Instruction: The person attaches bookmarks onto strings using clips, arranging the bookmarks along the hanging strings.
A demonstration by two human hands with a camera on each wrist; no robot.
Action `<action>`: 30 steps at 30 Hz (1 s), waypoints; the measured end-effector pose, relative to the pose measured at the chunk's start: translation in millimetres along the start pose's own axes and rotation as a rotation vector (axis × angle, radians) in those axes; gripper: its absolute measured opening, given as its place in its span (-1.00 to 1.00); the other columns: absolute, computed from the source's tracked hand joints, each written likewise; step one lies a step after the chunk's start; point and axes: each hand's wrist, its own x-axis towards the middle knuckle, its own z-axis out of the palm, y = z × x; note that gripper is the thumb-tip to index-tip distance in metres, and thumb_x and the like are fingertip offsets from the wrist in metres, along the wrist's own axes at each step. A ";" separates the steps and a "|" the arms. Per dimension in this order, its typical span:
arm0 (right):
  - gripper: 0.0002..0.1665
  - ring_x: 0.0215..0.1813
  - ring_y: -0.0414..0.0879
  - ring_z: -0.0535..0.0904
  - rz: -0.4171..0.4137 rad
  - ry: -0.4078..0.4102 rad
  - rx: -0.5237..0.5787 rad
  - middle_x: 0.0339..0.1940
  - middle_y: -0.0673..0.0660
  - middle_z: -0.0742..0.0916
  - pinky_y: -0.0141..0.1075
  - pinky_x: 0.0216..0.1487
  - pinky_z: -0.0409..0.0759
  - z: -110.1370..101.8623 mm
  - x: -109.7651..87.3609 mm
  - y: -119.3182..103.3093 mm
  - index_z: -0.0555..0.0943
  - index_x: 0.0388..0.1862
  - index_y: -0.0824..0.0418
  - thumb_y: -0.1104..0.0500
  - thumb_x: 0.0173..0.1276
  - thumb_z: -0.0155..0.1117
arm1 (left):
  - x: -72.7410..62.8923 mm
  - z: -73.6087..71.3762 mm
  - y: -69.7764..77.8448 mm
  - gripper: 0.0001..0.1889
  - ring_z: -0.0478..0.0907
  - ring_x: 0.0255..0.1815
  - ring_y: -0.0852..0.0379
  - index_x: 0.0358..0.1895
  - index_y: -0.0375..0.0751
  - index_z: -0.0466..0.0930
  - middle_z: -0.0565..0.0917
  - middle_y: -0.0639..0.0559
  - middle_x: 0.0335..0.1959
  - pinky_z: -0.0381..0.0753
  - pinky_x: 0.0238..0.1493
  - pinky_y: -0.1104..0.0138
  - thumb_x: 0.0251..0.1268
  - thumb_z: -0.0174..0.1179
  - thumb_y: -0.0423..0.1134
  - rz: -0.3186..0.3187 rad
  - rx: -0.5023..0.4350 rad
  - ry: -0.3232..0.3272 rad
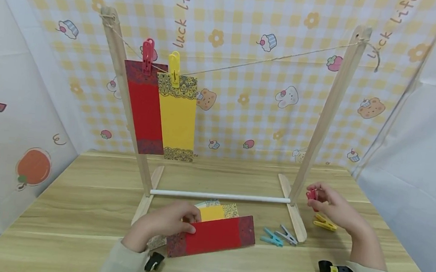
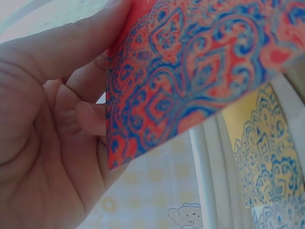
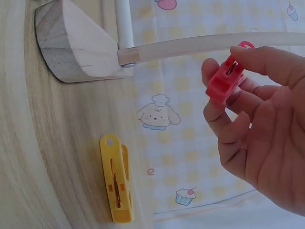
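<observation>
Red card [image 1: 215, 237], wood-grain table [image 1: 89, 211], checked backdrop [image 1: 238, 125]

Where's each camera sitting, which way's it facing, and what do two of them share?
Head: on the head, facing forward and down at the wooden frame, hanging cards and table; left hand, right hand and sleeves show.
Left wrist: on the left wrist, facing the red card; the left hand holding it shows.
Right wrist: on the right wrist, facing the red clothespin; the right hand holding it shows.
Shared: head and right wrist views both show the red clothespin, the right hand and the yellow clothespin on the table.
</observation>
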 end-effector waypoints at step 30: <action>-0.51 -0.34 -0.35 0.59 -0.159 0.316 -0.034 -0.31 -0.22 0.70 -0.47 -0.34 0.56 -5.8 -4.7 -30.5 0.43 0.31 0.39 0.25 0.47 0.21 | -12.7 -17.8 7.0 -0.92 0.72 -0.17 0.23 -0.24 -0.05 0.64 0.74 0.15 -0.29 0.58 -0.16 0.39 0.29 0.31 -0.33 0.081 0.014 0.124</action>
